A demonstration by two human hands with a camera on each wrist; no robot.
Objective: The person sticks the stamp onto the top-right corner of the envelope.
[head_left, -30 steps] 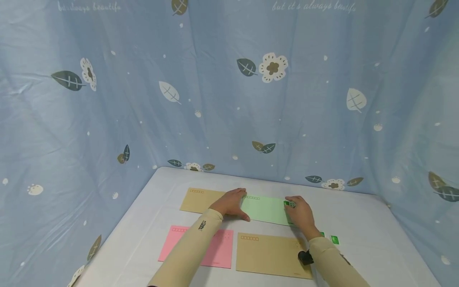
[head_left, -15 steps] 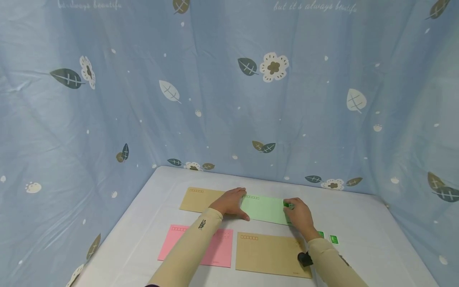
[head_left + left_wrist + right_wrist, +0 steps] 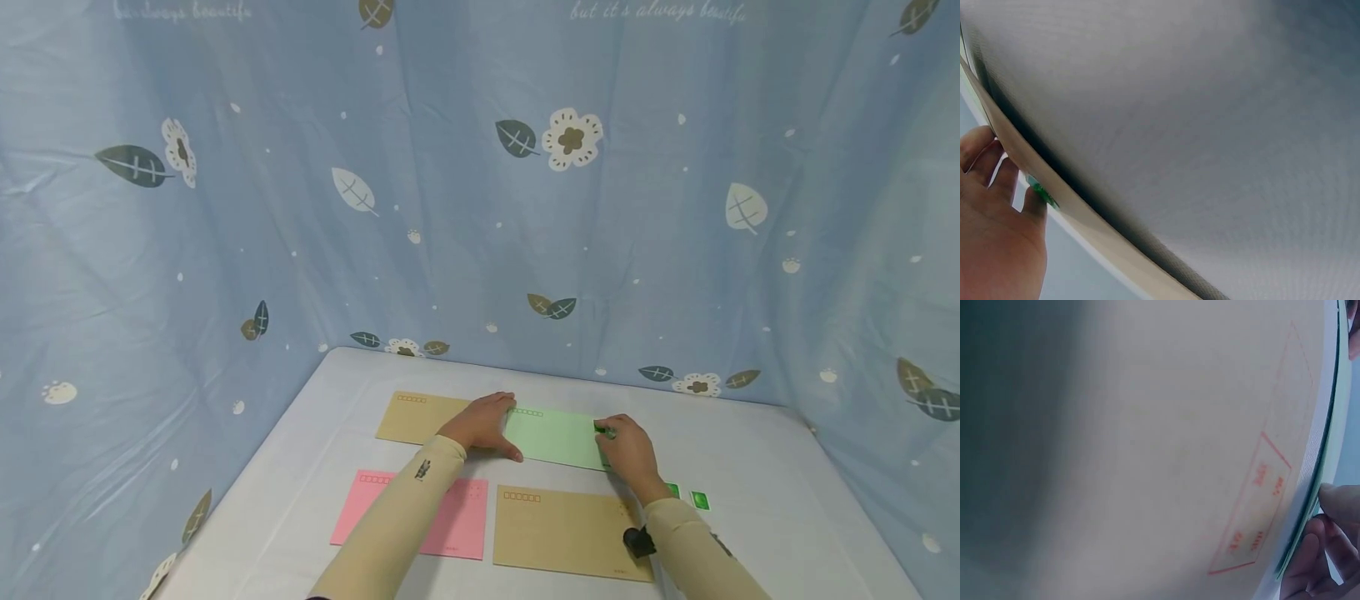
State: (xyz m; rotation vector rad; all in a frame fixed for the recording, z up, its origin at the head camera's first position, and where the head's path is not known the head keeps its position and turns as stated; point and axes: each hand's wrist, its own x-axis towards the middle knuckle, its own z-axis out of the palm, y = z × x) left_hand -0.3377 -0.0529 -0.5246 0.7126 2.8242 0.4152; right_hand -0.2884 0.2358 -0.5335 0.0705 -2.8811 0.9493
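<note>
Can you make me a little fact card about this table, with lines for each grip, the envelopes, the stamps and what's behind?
Left grip: at the left end of the green envelope, thumb spread from its fingers
Right grip: pinches a green stamp at that envelope's upper right corner
Other envelopes: back tan envelope, pink envelope, front tan envelope
Loose stamps: two green ones at the right, one partly hidden by the right sleeve
Table: white
Behind: blue curtain with leaves and flowers

Wearer's L sleeve (image 3: 393, 529), 7 o'clock: beige, dk. print (image 3: 423, 470) nr. wrist. R sleeve (image 3: 696, 550), 4–5 o'clock: beige, w/ blk. block (image 3: 637, 542).
</note>
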